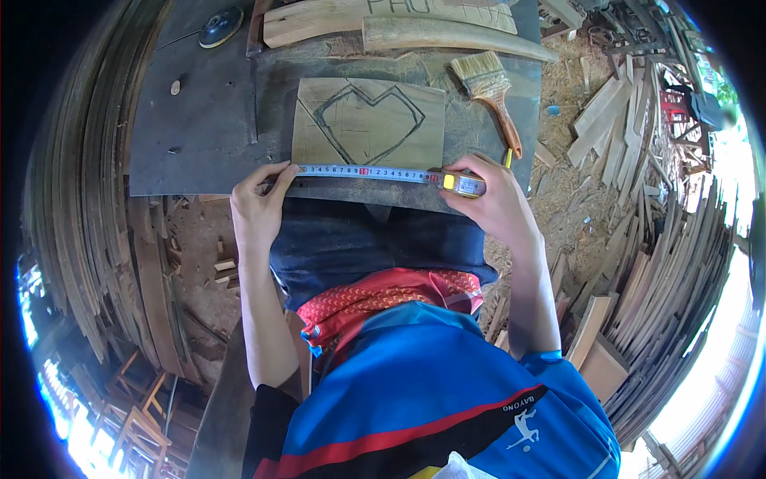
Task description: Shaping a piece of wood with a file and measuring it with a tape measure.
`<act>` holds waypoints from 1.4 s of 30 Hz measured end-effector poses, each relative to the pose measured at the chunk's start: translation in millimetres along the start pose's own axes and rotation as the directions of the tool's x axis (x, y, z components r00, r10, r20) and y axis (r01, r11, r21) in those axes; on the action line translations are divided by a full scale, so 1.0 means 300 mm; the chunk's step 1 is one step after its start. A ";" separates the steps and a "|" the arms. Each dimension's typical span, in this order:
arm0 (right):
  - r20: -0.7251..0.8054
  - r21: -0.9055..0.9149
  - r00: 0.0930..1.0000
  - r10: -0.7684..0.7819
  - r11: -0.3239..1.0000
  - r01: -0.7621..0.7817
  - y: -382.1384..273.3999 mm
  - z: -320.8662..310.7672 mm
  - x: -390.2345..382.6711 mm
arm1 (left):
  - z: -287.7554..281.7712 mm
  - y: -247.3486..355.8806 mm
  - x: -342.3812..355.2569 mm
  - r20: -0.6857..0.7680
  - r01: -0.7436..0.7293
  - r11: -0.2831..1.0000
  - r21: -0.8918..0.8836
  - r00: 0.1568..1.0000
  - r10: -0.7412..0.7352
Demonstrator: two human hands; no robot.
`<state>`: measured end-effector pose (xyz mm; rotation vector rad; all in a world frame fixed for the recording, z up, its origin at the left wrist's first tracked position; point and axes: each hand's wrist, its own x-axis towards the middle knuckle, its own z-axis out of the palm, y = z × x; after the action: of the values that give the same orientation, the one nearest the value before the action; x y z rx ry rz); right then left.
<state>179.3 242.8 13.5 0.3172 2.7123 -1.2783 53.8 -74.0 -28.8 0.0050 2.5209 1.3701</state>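
Note:
A light wooden board (pixel 369 120) with a pencilled angular heart outline lies on the dark work surface (pixel 199 144). A metal tape measure blade (pixel 351 172) is stretched along the board's near edge. My left hand (pixel 259 195) pinches the blade's end at the board's left corner. My right hand (pixel 491 199) grips the tape's yellow and silver case (pixel 464 184) just past the right corner; a thin yellow stick (pixel 508 158), perhaps a pencil, sticks up behind it, and I cannot tell whether that hand holds it.
A wooden-handled brush (pixel 483 88) lies right of the board. Curved and flat timber pieces (pixel 431 32) lie at the back, a round black disc (pixel 219 28) at back left. Tall stacks of planks (pixel 96 199) line the left; scattered offcuts (pixel 606 120) and more planks (pixel 662 311) fill the right.

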 end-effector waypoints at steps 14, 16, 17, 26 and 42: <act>0.191 -0.073 0.976 0.108 0.993 -0.095 -0.014 -0.035 0.058 | -0.004 -0.036 -0.005 -0.004 0.070 0.997 0.018 0.998 -0.070; 0.180 -0.066 0.980 0.089 0.995 -0.078 -0.018 -0.034 0.064 | 0.004 -0.039 -0.003 -0.015 0.045 0.999 0.005 0.999 -0.045; 0.184 -0.059 0.979 0.091 0.995 -0.082 -0.019 -0.030 0.060 | 0.005 -0.037 -0.006 -0.035 0.013 1.000 -0.017 0.999 -0.014; 0.207 -0.095 0.971 0.122 0.990 -0.105 -0.033 -0.042 0.063 | 0.020 -0.028 -0.016 -0.059 -0.001 1.000 0.030 0.998 0.003; 0.020 -0.274 0.998 -0.057 0.960 0.060 -0.006 -0.073 0.054 | 0.030 -0.015 -0.021 -0.062 0.089 0.996 0.005 0.994 -0.088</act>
<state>162.6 260.8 25.5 0.1997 2.8586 -0.8938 62.5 -70.0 -35.7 -0.1479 2.5439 1.3458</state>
